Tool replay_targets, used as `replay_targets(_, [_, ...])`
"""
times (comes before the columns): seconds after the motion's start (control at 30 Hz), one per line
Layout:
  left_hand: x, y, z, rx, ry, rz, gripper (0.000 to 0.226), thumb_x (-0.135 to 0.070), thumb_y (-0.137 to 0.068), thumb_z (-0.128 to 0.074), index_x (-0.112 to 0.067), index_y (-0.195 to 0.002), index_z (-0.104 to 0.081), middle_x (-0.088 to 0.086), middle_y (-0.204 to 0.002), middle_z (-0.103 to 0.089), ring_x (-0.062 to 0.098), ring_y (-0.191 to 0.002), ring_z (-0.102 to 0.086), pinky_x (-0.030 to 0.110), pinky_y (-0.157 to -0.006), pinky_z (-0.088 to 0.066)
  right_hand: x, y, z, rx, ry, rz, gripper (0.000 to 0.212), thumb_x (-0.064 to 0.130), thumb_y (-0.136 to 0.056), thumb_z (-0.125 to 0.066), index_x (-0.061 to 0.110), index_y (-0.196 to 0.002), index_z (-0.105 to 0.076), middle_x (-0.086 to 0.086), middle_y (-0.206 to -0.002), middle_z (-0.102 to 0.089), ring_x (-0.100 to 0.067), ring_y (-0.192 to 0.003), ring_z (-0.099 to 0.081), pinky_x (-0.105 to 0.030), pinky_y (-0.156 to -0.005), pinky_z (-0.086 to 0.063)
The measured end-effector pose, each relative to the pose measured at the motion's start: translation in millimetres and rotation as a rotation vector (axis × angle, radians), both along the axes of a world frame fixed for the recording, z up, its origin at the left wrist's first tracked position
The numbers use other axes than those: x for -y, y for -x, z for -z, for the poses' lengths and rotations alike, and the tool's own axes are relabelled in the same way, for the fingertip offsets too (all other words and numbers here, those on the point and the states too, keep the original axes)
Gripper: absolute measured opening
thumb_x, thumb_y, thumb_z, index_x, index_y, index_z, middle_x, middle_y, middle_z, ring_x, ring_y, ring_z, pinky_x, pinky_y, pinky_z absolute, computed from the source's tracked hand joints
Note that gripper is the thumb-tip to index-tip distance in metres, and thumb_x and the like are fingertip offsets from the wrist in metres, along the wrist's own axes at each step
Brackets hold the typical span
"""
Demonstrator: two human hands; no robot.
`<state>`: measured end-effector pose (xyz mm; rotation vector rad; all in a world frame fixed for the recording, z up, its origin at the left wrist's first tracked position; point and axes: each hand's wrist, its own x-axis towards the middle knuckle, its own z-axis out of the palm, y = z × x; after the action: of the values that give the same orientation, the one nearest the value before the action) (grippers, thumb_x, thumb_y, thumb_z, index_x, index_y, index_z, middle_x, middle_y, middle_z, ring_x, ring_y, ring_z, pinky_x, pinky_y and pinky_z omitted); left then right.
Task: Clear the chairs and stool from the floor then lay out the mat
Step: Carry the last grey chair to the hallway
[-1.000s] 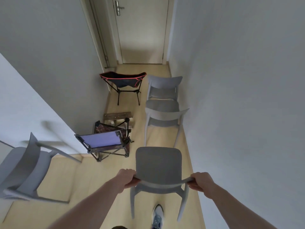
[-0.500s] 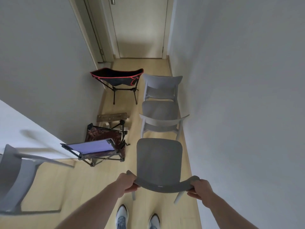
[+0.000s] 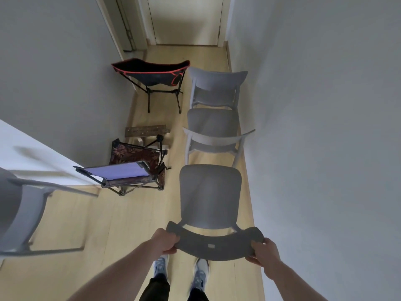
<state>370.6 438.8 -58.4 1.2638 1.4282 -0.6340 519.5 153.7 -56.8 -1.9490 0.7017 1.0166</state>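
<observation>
Gripping one grey chair (image 3: 210, 198) by its backrest, left hand (image 3: 165, 242) and right hand (image 3: 263, 253) face two grey chairs (image 3: 213, 120) mid-frame, three folding seats left.

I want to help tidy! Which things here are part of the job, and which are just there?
Part of the job:
held grey chair, in left hand and right hand
two grey chairs by the wall
grey chair at left
folding chairs
wooden stool

Just there:
door
walls
</observation>
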Motion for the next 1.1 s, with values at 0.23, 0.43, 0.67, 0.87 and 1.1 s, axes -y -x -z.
replay_targets(0.23, [-12.0, -35.7, -9.6, 0.082, -0.122, 0.123, 0.028, -0.026, -0.096, -0.064, 0.001, -0.106, -0.065, 0.011, -0.086, -0.077, 0.016, -0.066, -0.073, 0.027, -0.055, -0.06, -23.5, -30.7, -1.9, 0.073, -0.032, 0.01, 0.03, 0.008, -0.102, -0.055, 0.007, -0.132, -0.053, -0.012, -0.112, -0.067, -0.029, -0.084, -0.074, -0.031, -0.056, -0.062])
replay_targets(0.43, [-5.2, -14.3, -1.5, 0.132, -0.255, 0.29, 0.061, -0.048, -0.081, -0.067, -0.015, -0.128, -0.047, 0.001, -0.1, -0.071, 0.019, -0.079, -0.073, 0.038, -0.07, -0.062, -25.1, -8.1, -8.4, 0.18, -0.081, -0.058, 0.052, 0.014, -0.101, -0.059, 0.018, -0.148, -0.036, -0.009, -0.12, -0.066, -0.025, -0.077, -0.077, -0.035, -0.058, -0.063])
replay_targets(0.67, [5.5, -32.5, -16.7, 0.138, -0.424, 0.461, 0.054, -0.038, -0.088, -0.067, -0.015, -0.132, -0.048, -0.004, -0.101, -0.057, 0.015, -0.084, -0.059, 0.025, -0.06, -0.044, -25.5, -23.0, -15.5, 0.208, -0.105, 0.0, 0.059, 0.003, -0.098, -0.061, 0.016, -0.15, -0.039, -0.012, -0.118, -0.067, -0.027, -0.074, -0.077, -0.03, -0.058, -0.062])
replay_targets(0.87, [19.5, -49.1, -18.4, 0.188, -0.408, 0.451, 0.048, -0.03, -0.092, -0.06, -0.018, -0.136, -0.047, -0.005, -0.102, -0.057, 0.015, -0.084, -0.06, 0.023, -0.06, -0.048, -13.9, -51.6, -30.2, 0.222, -0.108, -0.065, 0.058, 0.004, -0.098, -0.062, 0.014, -0.151, -0.042, -0.012, -0.119, -0.069, -0.025, -0.079, -0.077, -0.033, -0.064, -0.064])
replay_targets(1.1, [18.5, 12.7, -35.3, 0.29, -0.345, 0.295, 0.074, -0.027, -0.089, -0.068, -0.028, -0.153, -0.031, -0.006, -0.139, -0.057, 0.022, -0.103, -0.068, 0.034, -0.075, -0.06, -3.7, -11.3, -43.9, 0.072, -0.136, -0.143, 0.059, 0.009, -0.094, -0.067, 0.013, -0.148, -0.043, -0.008, -0.108, -0.07, -0.027, -0.084, -0.077, -0.04, -0.073, -0.065])
